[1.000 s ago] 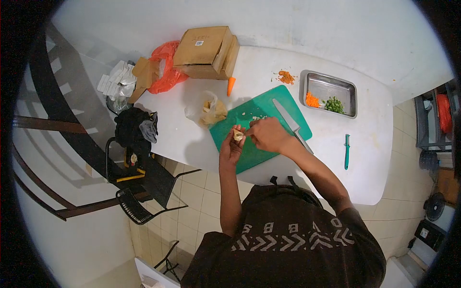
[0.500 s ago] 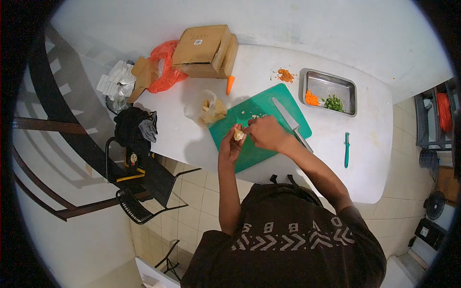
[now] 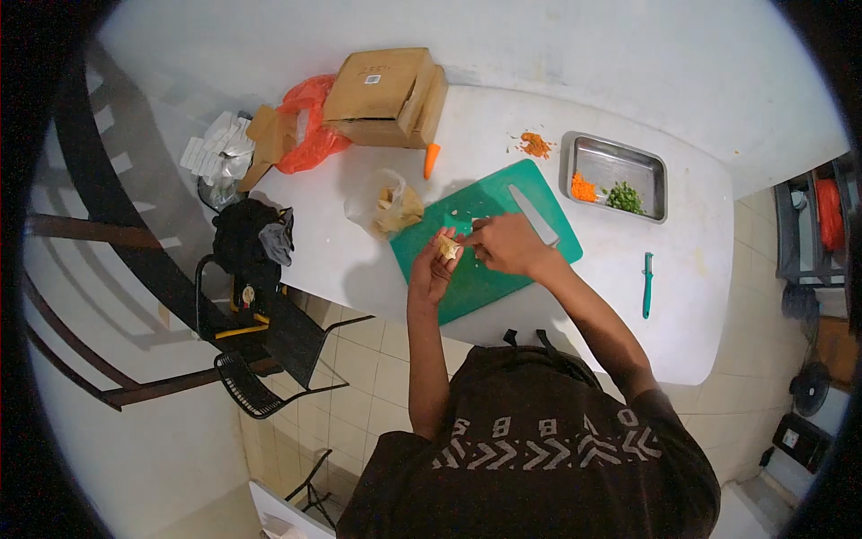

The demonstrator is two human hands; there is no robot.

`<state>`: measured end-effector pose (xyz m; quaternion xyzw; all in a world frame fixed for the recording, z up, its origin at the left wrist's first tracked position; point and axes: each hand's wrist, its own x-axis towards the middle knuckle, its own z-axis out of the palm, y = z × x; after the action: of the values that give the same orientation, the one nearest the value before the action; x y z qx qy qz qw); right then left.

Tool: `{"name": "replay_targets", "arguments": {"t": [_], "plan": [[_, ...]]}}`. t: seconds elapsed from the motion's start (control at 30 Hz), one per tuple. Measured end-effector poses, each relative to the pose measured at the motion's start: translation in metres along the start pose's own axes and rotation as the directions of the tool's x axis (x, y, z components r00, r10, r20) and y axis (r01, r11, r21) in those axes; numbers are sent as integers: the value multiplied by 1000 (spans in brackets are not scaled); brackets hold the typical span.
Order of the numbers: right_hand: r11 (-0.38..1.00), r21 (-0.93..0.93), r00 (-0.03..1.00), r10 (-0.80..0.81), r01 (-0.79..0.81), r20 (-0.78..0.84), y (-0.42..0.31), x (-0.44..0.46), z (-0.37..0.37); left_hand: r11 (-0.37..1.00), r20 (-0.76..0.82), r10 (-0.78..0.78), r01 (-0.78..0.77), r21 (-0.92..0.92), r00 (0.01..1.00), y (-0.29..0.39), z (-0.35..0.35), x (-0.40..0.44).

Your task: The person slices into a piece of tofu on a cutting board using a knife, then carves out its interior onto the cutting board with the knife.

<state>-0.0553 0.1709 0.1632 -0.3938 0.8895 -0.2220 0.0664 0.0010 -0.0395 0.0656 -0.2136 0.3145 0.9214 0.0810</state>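
Note:
My left hand point(image 3: 435, 269) is closed around a pale cream, lumpy piece of food point(image 3: 448, 247) above the near-left part of the green cutting board point(image 3: 471, 286). My right hand point(image 3: 505, 243) is beside it, fingers curled and tips close to the piece; whatever they may pinch is hidden. Small whitish bits lie on the board around the hands. A knife point(image 3: 532, 214) rests on the board's right side, its handle hidden behind my right wrist. A clear plastic bag point(image 3: 395, 205) with beige contents stands at the board's left corner.
A metal tray point(image 3: 663, 184) holds orange carrot bits point(image 3: 584, 188) and chopped greens point(image 3: 623, 197). Nearby are orange peelings point(image 3: 535, 145), a carrot point(image 3: 432, 161) and a green-handled peeler point(image 3: 647, 286). Cardboard boxes point(image 3: 382, 94) and a red plastic bag point(image 3: 310, 135) stand at the back left.
My right hand has shifted slightly, with its index finger now reaching toward the piece. My left hand has turned a little and still holds the piece.

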Motion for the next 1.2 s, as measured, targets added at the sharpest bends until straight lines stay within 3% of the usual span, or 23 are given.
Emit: {"name": "replay_targets", "arguments": {"t": [0.1,0.23,0.43,0.5,0.6,1.03,1.1,1.2], "plan": [[999,34,1000,-9,10,-10,0,-2,0,995,24,12,-14,102,1000,2,-2,-2],[991,101,996,-82,86,-42,9,-6,4,994,33,15,-18,112,999,2,-4,-3],[991,112,996,-61,68,-67,18,-9,3,999,19,-4,3,47,1000,3,2,-2],[989,125,993,-67,80,-102,23,-12,5,973,152,95,-124,193,984,4,6,-5],[980,169,984,-81,108,-158,28,-14,9,952,158,138,-175,251,978,6,17,-13],[962,233,961,-79,143,-264,34,-15,22,935,173,158,-204,291,972,7,29,-17],[963,235,967,-73,132,-244,35,-13,21,945,98,137,-159,286,986,7,30,-15],[972,214,975,-55,102,-216,37,-7,22,967,139,88,-118,227,986,5,22,4]]}}
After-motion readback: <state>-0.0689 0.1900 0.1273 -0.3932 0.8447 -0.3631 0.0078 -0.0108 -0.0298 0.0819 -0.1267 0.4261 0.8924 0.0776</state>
